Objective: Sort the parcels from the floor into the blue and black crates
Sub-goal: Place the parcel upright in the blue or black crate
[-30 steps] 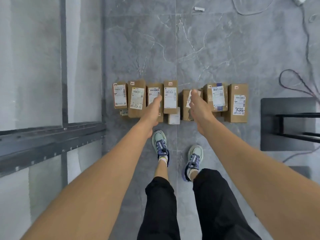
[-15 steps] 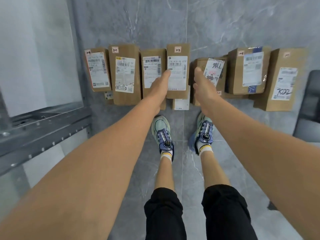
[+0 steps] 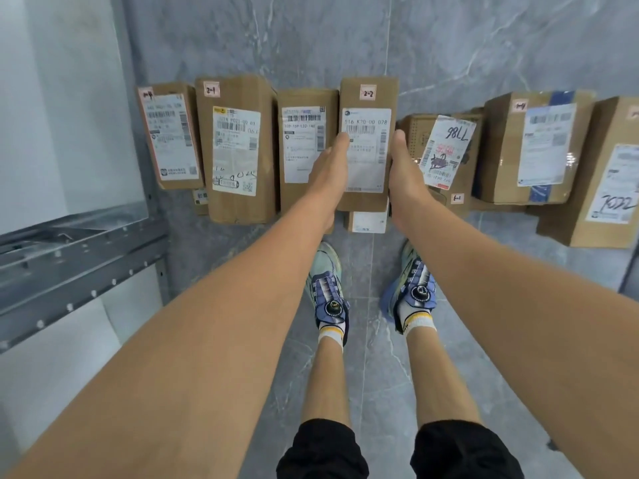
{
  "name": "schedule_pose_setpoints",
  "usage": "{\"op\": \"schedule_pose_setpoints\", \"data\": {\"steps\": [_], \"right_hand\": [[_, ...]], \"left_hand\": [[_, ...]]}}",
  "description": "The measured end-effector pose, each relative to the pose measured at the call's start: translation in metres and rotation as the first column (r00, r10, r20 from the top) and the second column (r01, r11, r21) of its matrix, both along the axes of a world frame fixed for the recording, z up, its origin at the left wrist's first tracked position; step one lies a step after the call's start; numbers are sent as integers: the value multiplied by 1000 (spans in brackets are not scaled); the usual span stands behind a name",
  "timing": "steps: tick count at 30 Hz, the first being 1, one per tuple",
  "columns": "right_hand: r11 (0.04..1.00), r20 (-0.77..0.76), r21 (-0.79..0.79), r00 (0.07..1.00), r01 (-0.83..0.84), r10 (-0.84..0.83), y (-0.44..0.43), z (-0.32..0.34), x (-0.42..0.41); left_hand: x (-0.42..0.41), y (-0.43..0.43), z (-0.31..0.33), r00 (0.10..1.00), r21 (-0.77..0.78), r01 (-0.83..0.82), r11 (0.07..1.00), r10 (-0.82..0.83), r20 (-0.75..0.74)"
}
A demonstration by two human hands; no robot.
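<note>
A row of several brown cardboard parcels with white shipping labels lies on the grey marble floor. The parcel tagged 2-2 [image 3: 367, 98] is in the middle, resting on a smaller box [image 3: 366, 221]. My left hand [image 3: 328, 171] grips its left side with the thumb on the label. My right hand [image 3: 406, 171] grips its right side, thumb along the top edge. The fingers of both hands are hidden down the parcel's sides. Neither the blue crate nor the black crate is in view.
Left of the held parcel lie three more, among them the one tagged 2-1 [image 3: 235, 150]. To the right are the parcel marked 7786 [image 3: 446, 150], a blue-taped one [image 3: 532, 146] and a large one [image 3: 608, 178]. A grey metal rack [image 3: 69, 257] stands at the left. My feet are just before the row.
I have bent closer to the floor, so the parcels loom larger. Both hands have closed in from above the row onto the two sides of the 2-2 parcel.
</note>
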State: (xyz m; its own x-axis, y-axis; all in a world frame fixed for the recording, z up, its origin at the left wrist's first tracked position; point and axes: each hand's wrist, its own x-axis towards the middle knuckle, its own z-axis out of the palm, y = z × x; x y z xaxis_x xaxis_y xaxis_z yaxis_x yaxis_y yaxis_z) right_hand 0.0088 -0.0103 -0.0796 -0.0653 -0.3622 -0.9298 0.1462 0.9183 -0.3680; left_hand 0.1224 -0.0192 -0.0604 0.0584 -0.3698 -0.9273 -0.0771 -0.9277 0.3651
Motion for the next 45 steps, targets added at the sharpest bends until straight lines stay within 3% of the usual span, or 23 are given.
{"op": "schedule_pose_setpoints", "data": {"steps": [7, 15, 26, 35, 45], "right_hand": [[999, -28, -38, 999, -15, 14, 4, 12, 2], [984, -62, -167, 996, -68, 58, -5, 131, -3], [851, -81, -501, 987, -159, 137, -72, 394, 47], [653, -85, -729, 974, -205, 211, -109, 602, 99], [423, -111, -871, 939, -249, 325, -120, 786, 131]], "left_hand": [[2, 6, 11, 998, -31, -38, 999, 36, -57], [5, 12, 98, 980, -166, -165, 972, 143, -135], [57, -50, 378, 963, -467, -197, 862, 81, -256], [107, -66, 597, 956, -716, -272, 643, 95, -277], [132, -51, 780, 969, -893, -216, 396, 200, -146]]}}
